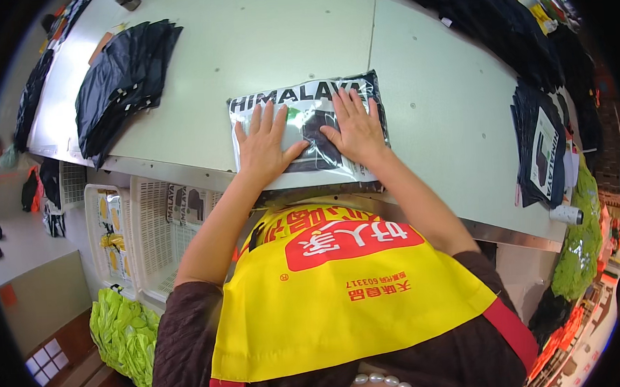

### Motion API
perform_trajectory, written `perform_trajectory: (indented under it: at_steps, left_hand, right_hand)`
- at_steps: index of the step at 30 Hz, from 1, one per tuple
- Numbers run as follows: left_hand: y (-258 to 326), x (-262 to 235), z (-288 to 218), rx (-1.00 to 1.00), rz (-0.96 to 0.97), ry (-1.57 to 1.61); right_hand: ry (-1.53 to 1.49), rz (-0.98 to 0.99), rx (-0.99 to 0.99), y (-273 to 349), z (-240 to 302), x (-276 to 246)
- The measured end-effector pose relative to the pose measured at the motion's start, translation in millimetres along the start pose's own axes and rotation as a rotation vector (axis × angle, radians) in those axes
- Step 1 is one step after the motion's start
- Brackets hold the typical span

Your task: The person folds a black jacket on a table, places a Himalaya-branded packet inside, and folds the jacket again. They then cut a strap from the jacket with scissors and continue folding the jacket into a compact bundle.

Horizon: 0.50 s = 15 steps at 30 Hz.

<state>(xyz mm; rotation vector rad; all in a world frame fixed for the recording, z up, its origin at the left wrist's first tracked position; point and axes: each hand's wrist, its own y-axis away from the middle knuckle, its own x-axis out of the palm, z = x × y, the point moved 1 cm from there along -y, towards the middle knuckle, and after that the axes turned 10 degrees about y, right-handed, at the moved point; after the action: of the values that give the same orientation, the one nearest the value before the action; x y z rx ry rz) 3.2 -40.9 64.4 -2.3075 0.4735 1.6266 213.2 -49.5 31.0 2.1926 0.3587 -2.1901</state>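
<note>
A flat plastic package, clear and black with bold dark lettering and a printed picture, lies at the near edge of the pale table. My left hand rests flat on its left half, thumb pointing inward and fingers spread. On the right half lies my right hand, palm down, fingers stretched toward the far edge. Neither hand grips anything; both touch the package's top. What is inside the package cannot be made out beyond something dark.
A fanned stack of black garments or bags lies at the table's left. More packaged dark items are piled at the right edge. White plastic baskets stand below the table on the left, beside a bright green bag.
</note>
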Motion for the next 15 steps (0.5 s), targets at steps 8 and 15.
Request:
perform_trajectory:
  at_steps: [8, 15]
  left_hand:
    - [8.9, 1.3, -40.6, 0.110, -0.091, 0.009]
    - [18.3, 27.0, -27.4, -0.024, -0.049, -0.046]
  right_hand:
    - [-0.033, -0.106, -0.102, -19.8, -3.6, -31.5]
    - [-0.065, 0.107, -0.054, -38.1, 9.5, -16.6]
